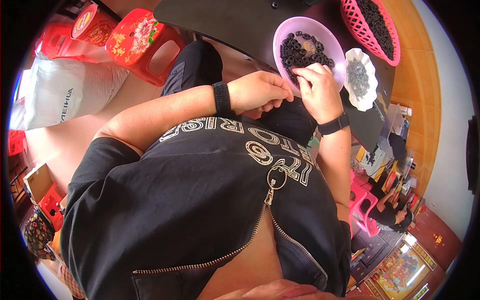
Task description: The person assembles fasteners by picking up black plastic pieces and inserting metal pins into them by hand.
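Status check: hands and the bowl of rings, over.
Left hand curled shut, contents hidden. Right hand at the purple bowl, fingers over black rings. Nothing blocking.

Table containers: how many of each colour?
Purple bowl: 1
White dish: 1
Pink basket: 1
Total: 3
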Motion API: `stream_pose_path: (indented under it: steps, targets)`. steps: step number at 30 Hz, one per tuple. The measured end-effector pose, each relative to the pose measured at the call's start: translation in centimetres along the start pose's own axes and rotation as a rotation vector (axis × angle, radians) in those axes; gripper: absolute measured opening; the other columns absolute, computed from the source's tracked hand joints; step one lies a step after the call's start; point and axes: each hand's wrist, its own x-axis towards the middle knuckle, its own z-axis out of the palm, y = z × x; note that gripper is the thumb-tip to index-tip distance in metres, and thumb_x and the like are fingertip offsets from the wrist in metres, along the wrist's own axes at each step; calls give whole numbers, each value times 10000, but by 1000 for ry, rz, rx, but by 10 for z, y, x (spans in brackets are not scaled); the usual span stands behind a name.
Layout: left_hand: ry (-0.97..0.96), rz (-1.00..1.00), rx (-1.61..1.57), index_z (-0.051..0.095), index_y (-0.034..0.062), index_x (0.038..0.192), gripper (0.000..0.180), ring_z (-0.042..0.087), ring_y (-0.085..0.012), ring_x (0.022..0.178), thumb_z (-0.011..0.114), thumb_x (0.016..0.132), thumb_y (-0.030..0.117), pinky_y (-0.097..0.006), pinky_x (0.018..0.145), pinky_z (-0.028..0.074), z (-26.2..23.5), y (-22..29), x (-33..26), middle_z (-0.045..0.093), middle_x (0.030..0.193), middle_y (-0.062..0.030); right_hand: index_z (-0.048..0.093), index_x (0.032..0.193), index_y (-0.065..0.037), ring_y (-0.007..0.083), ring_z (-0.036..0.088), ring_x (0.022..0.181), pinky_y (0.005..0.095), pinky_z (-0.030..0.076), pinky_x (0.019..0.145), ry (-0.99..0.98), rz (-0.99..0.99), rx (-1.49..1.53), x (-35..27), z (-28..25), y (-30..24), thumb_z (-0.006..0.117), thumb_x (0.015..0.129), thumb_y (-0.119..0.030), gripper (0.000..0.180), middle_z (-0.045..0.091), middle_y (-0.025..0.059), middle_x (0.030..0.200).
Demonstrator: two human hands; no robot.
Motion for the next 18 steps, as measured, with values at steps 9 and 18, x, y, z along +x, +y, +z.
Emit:
stream_pose_path:
  steps: [9, 18]
  targets:
    - [-7, 22, 61, 659, 77, 992, 186, 453, -55, 533, 527, 929, 192, -215, 398, 389, -1, -5, 5, 506, 709, 30, 708, 890, -38, 316, 566, 859, 393, 463, 810, -38, -66, 42, 0, -2, -1, 582, 811, -38, 149, 622, 127, 868]
    - [-34, 35, 59, 657, 61, 983, 187, 452, -57, 519, 525, 938, 185, -217, 394, 384, -1, -7, 8, 505, 707, 25, 688, 882, -3, 311, 574, 870, 387, 454, 821, -15, -109, 186, -4, -3, -2, 586, 807, -62, 140, 638, 133, 915]
